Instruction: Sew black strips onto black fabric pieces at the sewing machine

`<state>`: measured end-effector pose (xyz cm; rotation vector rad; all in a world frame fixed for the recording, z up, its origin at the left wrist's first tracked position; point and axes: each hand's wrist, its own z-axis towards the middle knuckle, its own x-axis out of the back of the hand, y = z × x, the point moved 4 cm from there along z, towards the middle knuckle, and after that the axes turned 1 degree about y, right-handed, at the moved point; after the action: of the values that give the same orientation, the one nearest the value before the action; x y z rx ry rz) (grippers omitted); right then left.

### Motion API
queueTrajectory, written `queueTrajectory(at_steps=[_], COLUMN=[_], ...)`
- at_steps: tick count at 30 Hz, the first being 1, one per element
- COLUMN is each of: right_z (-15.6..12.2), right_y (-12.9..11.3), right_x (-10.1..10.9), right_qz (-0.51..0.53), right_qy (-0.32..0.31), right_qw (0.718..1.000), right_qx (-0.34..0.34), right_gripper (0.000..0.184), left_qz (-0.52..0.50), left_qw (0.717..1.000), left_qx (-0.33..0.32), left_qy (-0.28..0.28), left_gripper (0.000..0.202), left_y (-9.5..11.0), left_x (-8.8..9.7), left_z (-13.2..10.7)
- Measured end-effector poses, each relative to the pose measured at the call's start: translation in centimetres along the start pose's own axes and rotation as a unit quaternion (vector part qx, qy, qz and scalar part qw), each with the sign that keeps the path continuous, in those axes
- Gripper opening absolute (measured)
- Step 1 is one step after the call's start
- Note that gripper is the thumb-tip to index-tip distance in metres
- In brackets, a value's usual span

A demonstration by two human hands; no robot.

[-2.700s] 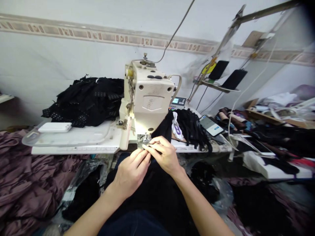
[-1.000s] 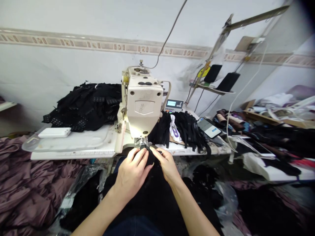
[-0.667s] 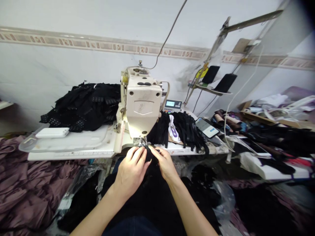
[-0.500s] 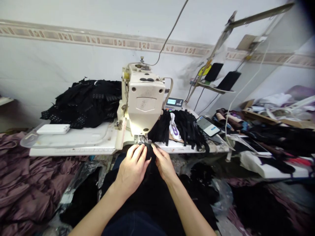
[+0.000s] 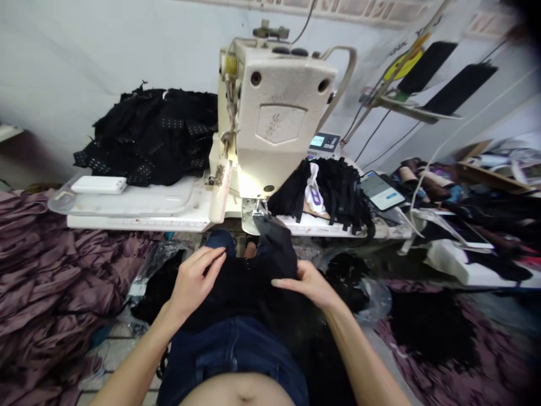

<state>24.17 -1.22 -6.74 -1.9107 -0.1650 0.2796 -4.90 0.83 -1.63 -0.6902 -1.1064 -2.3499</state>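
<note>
A piece of black fabric (image 5: 253, 287) stretches between my hands above my lap. Its far end rises to the needle area (image 5: 258, 208) of a cream sewing machine (image 5: 281, 113). My left hand (image 5: 195, 282) pinches the fabric's left edge between thumb and fingers. On the other side, my right hand (image 5: 310, 285) grips the fabric with the thumb on top and the fingers partly hidden behind it. Both hands are below the front edge of the machine table (image 5: 139, 223).
Black dotted fabric pieces (image 5: 156, 135) are heaped left of the machine, beside a white box-shaped item (image 5: 99, 184). Black strips (image 5: 338, 192) and a phone (image 5: 382, 190) lie to the right. Thread cones (image 5: 460, 87) stand behind. Mauve cloth (image 5: 54, 293) is piled at lower left.
Both hands have drawn back from the needle area toward my body and moved apart, spreading the black fabric between them. The view has tilted downward and come closer to the machine.
</note>
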Motion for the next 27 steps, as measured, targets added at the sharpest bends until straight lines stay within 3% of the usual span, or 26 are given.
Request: queueTrajectory(at_steps=[3, 6, 8, 10, 12, 14, 16, 17, 18, 21, 24, 27], right_z=[-1.2, -2.7, -3.9, -5.2, -6.6, -8.0, -8.8, -8.8, -8.5, -6.3, -4.2, -3.3], right_y=[-1.3, -2.5, -3.0, -3.0, -2.5, -1.6, 0.2, 1.5, 3.0, 7.6, 10.8, 12.9], right_x=[3.1, 4.0, 5.0, 7.4, 11.2, 15.1, 17.4, 17.7, 17.3, 13.4, 9.8, 8.8], right_qz=[-0.023, -0.050, -0.072, -0.112, -0.197, -0.321, -0.399, -0.400, -0.374, -0.230, -0.167, -0.153], right_qy=[0.040, 0.055, 0.075, 0.119, 0.202, 0.298, 0.341, 0.332, 0.303, 0.168, 0.141, 0.132], right_qw=[0.999, 0.997, 0.994, 0.986, 0.959, 0.898, 0.848, 0.851, 0.873, 0.956, 0.975, 0.976], right_qx=[0.012, 0.027, 0.015, -0.012, -0.032, -0.045, -0.071, -0.078, -0.080, -0.066, -0.047, -0.081], right_gripper=[0.040, 0.044, 0.047, 0.049, 0.051, 0.047, 0.042, 0.042, 0.043, 0.052, 0.062, 0.077], left_qz=[0.007, 0.014, 0.024, 0.041, 0.053, 0.059, 0.061, 0.061, 0.061, 0.057, 0.052, 0.065], left_qw=[0.994, 0.975, 0.967, 0.965, 0.966, 0.965, 0.963, 0.962, 0.960, 0.955, 0.952, 0.951], left_qx=[0.017, -0.001, -0.014, -0.014, -0.009, -0.011, -0.017, -0.021, -0.024, -0.033, -0.036, -0.025], left_qy=[-0.111, -0.220, -0.254, -0.259, -0.254, -0.256, -0.262, -0.267, -0.272, -0.288, -0.299, -0.301], left_gripper=[0.021, 0.025, 0.026, 0.029, 0.034, 0.038, 0.035, 0.031, 0.026, 0.018, 0.020, 0.029], left_y=[-1.5, -1.2, -1.0, -1.2, -1.8, -2.5, -3.1, -3.2, -3.3, -3.3, -3.5, -5.0], left_x=[-1.9, -4.9, -6.9, -8.8, -10.4, -11.9, -13.0, -13.5, -13.8, -14.1, -13.3, -11.4], left_z=[-2.5, -4.7, -5.5, -5.8, -5.7, -5.5, -5.5, -5.5, -5.6, -5.6, -5.3, -4.9])
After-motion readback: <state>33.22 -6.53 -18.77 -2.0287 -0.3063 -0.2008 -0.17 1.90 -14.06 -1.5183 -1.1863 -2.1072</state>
